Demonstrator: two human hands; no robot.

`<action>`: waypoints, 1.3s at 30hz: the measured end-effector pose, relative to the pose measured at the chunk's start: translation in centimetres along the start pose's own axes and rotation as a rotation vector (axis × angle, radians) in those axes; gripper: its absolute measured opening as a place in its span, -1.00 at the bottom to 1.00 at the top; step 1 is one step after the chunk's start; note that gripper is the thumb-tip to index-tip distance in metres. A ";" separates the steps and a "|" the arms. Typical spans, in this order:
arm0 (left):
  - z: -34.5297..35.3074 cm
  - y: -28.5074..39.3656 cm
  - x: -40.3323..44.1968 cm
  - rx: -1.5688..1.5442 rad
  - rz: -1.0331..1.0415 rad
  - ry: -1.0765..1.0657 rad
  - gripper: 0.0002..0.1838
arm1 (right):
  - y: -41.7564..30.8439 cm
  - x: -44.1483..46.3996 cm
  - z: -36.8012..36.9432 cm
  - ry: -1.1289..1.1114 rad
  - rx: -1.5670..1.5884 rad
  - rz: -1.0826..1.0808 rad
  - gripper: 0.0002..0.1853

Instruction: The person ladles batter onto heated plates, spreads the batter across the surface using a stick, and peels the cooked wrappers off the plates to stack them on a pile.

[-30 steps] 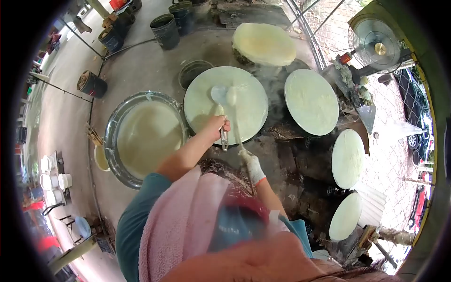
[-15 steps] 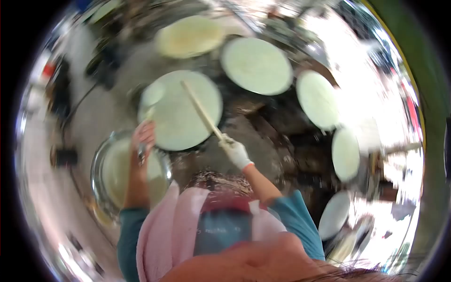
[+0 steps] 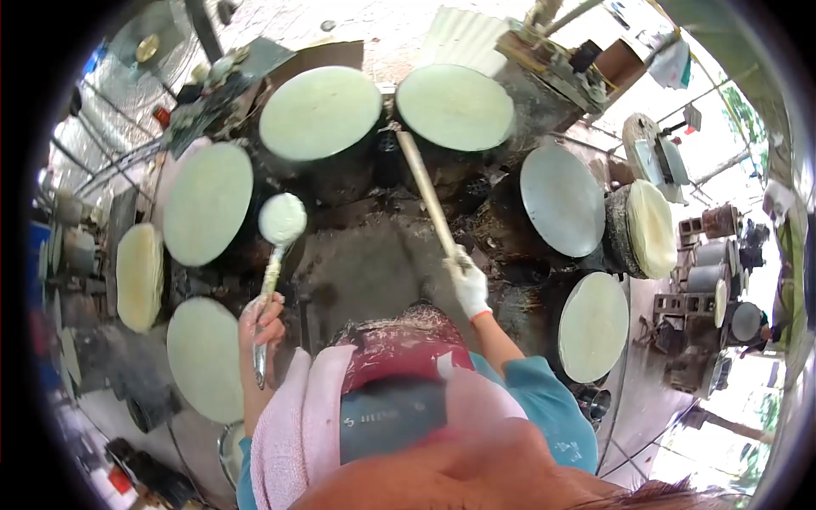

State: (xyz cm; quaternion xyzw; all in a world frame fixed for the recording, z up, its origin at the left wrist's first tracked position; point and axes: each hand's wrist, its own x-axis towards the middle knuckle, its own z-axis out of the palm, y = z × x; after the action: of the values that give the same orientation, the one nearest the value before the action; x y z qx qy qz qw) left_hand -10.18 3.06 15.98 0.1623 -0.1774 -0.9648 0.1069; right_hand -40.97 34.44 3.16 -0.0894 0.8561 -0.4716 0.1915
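My bare left hand (image 3: 263,327) is closed around the handle of a ladle (image 3: 282,219), whose bowl holds pale batter above the dark floor. My right hand (image 3: 469,286), in a white glove with an orange cuff, grips a long flat wooden stick (image 3: 425,189) that points forward. Beyond the stick's tip are two round griddles covered with a pale layer, one at front left (image 3: 320,113) and one at front right (image 3: 456,107). A bare grey griddle (image 3: 562,201) is to the right. Beside the ladle is another coated griddle (image 3: 209,204).
Stacks of pale flat sheets stand at far left (image 3: 140,278) and far right (image 3: 652,229). More coated griddles lie at lower left (image 3: 205,359) and lower right (image 3: 594,327). A fan (image 3: 148,48) is at the upper left, and metal sheeting (image 3: 465,38) lies beyond the griddles.
The view has swung right, away from the large batter basin. The ladle and stick, earlier over one griddle, are now apart over the space between griddles. Both hands keep their holds.
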 end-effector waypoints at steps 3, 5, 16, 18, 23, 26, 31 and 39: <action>4.8 -3.6 7.9 -0.171 -0.162 -0.034 -0.64 | 2.8 4.3 -6.9 0.360 -0.282 -0.025 -0.55; 8.4 -5.7 12.0 -0.130 -0.187 -0.006 -0.64 | 2.9 6.8 -11.7 0.399 -0.423 0.090 -0.49; 17.6 -7.3 25.0 -0.011 -0.100 0.112 -0.63 | 4.5 22.2 -19.4 0.275 -0.677 0.153 -0.42; 18.2 -6.5 26.5 0.051 -0.067 0.177 -0.64 | 3.6 24.3 -19.2 0.266 -0.696 0.145 -0.42; 16.4 -2.9 30.3 0.135 -0.054 0.118 -0.67 | 0.2 29.8 -17.9 0.249 -0.699 0.123 -0.44; 15.3 -0.1 32.1 0.137 -0.043 0.072 -0.67 | -0.9 33.7 -17.3 0.269 -0.678 0.051 -0.50; 14.0 2.5 34.0 0.203 0.049 0.087 -0.68 | -0.6 42.3 -16.5 0.098 -0.089 -0.021 -0.49; 15.8 1.6 33.7 0.128 0.230 0.285 -0.69 | -3.0 56.6 -14.2 -0.094 0.252 -0.137 0.03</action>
State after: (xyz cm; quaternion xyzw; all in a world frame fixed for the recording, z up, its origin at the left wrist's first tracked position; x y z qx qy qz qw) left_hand -46.62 -2.46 21.27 0.2823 -0.2390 -0.9002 0.2299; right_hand -98.45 24.94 -1.24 -0.1448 0.7720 -0.5826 0.2087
